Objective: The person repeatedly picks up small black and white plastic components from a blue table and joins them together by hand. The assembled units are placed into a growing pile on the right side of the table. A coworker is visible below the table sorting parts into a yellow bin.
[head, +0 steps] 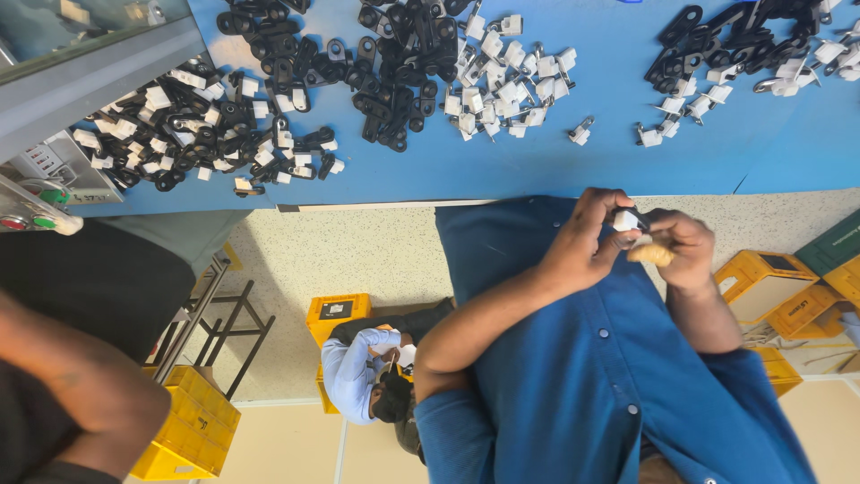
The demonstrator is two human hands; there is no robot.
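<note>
Left hand (587, 237): raised in front of the chest, below the table edge. Fingers curled and pressed together, the tips pinching a white plastic piece (626, 220) from its left side.

Right hand (683, 244): facing the left hand, close against it. Fingers bent inward, the tips closed on the same piece from the right. A tan patch (649, 254) sits at the thumb; it may be a wrap or a finger cover, the view is too small to tell.

White plastic piece: small and blocky, with a dark part (638, 215) at its upper edge. Held between both hands in the air, over the blue shirt (573, 376), clear of the table.

Blue table (537, 170): runs across the top of the view.
- Heap of black clips (394, 72), centre, with a cluster of white pieces (511, 76) just to its right.
- Mixed heap of black and white parts (197, 125), left.
- A further heap of black clips and white pieces (743, 54), right, well apart from the hands.

Control box (40, 193): left edge, with a red and a green button.

Yellow crates (757, 278): on the floor to the right; another (193, 421) at lower left.

Other people: a bare forearm (81, 376) at lower left; a person in a light shirt (354, 367) low on the floor beside a yellow crate.
</note>
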